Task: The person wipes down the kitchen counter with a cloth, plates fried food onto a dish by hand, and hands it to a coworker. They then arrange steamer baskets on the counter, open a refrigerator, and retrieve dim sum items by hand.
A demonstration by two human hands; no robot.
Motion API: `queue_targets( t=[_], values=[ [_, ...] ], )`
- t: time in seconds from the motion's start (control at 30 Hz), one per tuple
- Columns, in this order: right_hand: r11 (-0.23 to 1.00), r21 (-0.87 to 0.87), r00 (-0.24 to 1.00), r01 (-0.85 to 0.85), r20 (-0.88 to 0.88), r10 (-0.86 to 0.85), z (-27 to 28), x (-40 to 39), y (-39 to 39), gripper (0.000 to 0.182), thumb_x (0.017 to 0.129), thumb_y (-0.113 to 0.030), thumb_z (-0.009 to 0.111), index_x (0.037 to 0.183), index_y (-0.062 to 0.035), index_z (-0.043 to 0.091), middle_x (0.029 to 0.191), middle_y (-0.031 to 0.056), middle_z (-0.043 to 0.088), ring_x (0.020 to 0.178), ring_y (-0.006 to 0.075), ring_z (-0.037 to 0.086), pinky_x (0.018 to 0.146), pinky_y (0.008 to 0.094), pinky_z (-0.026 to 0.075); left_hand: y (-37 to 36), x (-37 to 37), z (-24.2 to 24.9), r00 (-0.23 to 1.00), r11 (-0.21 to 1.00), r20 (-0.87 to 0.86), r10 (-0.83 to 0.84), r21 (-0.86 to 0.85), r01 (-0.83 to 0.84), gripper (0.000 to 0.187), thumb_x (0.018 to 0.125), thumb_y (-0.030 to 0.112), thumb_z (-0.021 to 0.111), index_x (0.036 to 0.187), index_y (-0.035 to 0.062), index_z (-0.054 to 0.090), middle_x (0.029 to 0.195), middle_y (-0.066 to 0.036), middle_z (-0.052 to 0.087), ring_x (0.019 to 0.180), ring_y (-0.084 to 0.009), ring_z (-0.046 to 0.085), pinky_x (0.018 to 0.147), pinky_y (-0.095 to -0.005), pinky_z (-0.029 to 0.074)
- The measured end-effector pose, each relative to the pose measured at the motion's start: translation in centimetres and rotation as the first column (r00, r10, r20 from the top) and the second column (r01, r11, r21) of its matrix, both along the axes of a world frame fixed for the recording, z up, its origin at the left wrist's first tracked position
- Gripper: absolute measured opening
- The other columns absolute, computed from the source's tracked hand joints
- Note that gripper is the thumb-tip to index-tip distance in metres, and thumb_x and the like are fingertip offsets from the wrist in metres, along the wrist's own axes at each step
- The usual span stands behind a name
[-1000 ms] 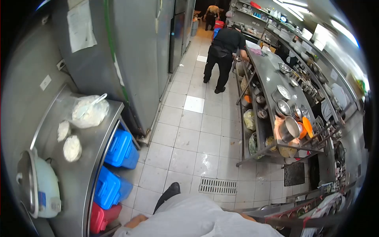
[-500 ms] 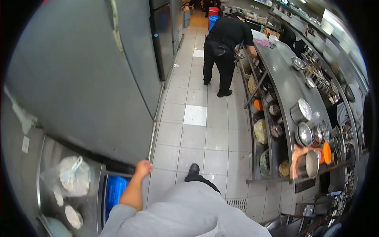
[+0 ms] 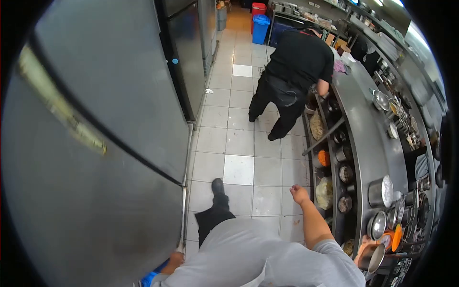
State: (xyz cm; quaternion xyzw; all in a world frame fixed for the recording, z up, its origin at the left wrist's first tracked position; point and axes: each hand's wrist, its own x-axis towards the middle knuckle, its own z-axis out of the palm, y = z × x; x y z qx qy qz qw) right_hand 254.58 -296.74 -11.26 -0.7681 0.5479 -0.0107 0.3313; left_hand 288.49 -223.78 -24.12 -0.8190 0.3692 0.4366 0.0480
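My right hand [image 3: 300, 193] swings forward over the tiled floor, its fingers loosely curled with nothing visible in them. It is nearest to the steel shelving counter [image 3: 356, 129] on the right, apart from it. Low at my left side is my left hand [image 3: 175, 259], blurred and partly cut off by my shirt, so its fingers cannot be made out. It hangs beside the grey fridge door [image 3: 110, 201], close to a blue container [image 3: 149, 277] at the bottom edge. My foot in a black shoe [image 3: 218, 187] is stepping forward.
Ahead, a co-worker in black [image 3: 294, 71] bends toward the counter's lower shelf, partly in the aisle. Metal pots [image 3: 381, 191], bowls and an orange lid [image 3: 396, 237] stand on the counter. Bagged food [image 3: 324, 193] sits below. A blue bin [image 3: 260, 29] is farther back.
I have walked forward down the aisle; the co-worker and counter appear closer. My left hand has swung back, and my right hand has come into view. The bag and tub at left have left view.
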Motion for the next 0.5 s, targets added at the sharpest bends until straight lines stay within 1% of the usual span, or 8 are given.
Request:
queue_targets(
  t=[0.1,0.27,0.3,0.33,0.37,0.4,0.43,0.5],
  values=[
    [0.997,-0.063,0.998,-0.051,-0.037,0.048,0.6,6.3,-3.1,0.045,0.096,-0.041,0.069,0.122,-0.0043,0.073,0.117,0.0234,0.075,0.110,0.0404,0.072,0.097,0.0476,0.056,-7.8,6.0,-0.7,0.960,0.976,-0.182,0.213,0.076,-0.202,0.019,0.095,0.027,0.070,0.097,0.0092,0.077,0.088,-0.013,0.074,0.082,-0.0282,0.074,0.069,-0.0433,0.059],
    [0.978,0.198,0.951,0.061,-0.309,0.003,0.5,5.7,1.1,0.047,0.102,-0.050,0.058,0.125,-0.0113,0.073,0.122,0.0181,0.075,0.115,0.0375,0.070,0.102,0.0461,0.054,-30.0,25.1,-2.9,0.903,0.983,-0.391,0.176,0.015,-0.185,0.020,0.096,0.027,0.070,0.099,0.0090,0.077,0.091,-0.015,0.075,0.084,-0.0300,0.074,0.072,-0.0445,0.060],
    [0.892,0.043,0.825,-0.451,-0.361,0.435,-6.9,0.4,2.1,0.059,0.101,-0.055,0.057,0.132,-0.0066,0.069,0.145,0.0235,0.063,0.139,0.0351,0.055,0.105,0.0475,0.052,-35.8,29.5,-2.3,0.753,0.785,-0.292,0.589,-0.013,-0.619,0.024,0.097,0.022,0.062,0.099,0.0006,0.074,0.094,-0.020,0.073,0.089,-0.0358,0.070,0.081,-0.0491,0.057],
    [0.913,0.313,0.781,-0.263,-0.486,0.391,-17.0,-3.9,7.0,0.055,0.112,-0.051,0.037,0.133,-0.0127,0.070,0.133,0.0125,0.072,0.126,0.0339,0.066,0.115,0.0475,0.046,-42.1,35.1,-2.5,0.972,0.947,0.178,0.156,-0.308,-0.095,0.035,0.096,0.035,0.071,0.110,0.0028,0.072,0.102,-0.018,0.074,0.096,-0.0325,0.071,0.086,-0.0481,0.058],
    [0.889,0.456,0.859,0.047,-0.472,0.197,-16.0,-4.7,8.8,0.055,0.111,-0.051,0.037,0.133,-0.0127,0.070,0.132,0.0123,0.072,0.125,0.0336,0.066,0.114,0.0474,0.046,-50.8,38.8,9.6,0.886,0.844,-0.098,0.453,-0.274,-0.462,0.043,0.096,0.034,0.073,0.125,0.0028,0.067,0.111,-0.017,0.074,0.102,-0.0318,0.071,0.093,-0.0445,0.057],
    [0.839,0.492,0.870,0.231,-0.491,0.049,-13.7,-2.9,9.1,0.055,0.111,-0.052,0.037,0.133,-0.0128,0.070,0.132,0.0121,0.072,0.124,0.0332,0.066,0.113,0.0474,0.046,-56.9,42.1,13.8,0.775,0.661,-0.192,0.603,-0.424,-0.619,0.048,0.098,0.028,0.073,0.136,0.0015,0.063,0.119,-0.016,0.074,0.111,-0.0288,0.070,0.100,-0.0410,0.055],
    [0.795,0.517,0.864,0.316,-0.503,-0.016,-12.5,-1.0,9.0,0.055,0.111,-0.052,0.037,0.133,-0.0129,0.070,0.132,0.0119,0.072,0.124,0.0328,0.066,0.112,0.0473,0.047,-62.0,46.4,15.8,0.743,0.419,-0.391,0.543,-0.640,-0.643,0.046,0.101,0.024,0.071,0.138,-0.0008,0.061,0.128,-0.014,0.072,0.118,-0.0248,0.068,0.106,-0.0392,0.052],
    [0.738,0.544,0.857,0.400,-0.507,-0.092,-11.8,2.9,7.0,0.055,0.111,-0.053,0.037,0.133,-0.0130,0.069,0.131,0.0116,0.072,0.122,0.0321,0.065,0.111,0.0472,0.047,-71.8,50.1,30.9,0.857,0.266,-0.272,0.438,-0.871,-0.412,0.043,0.105,0.019,0.067,0.142,-0.0003,0.059,0.139,-0.014,0.067,0.129,-0.0228,0.062,0.113,-0.0367,0.046]
  ],
)
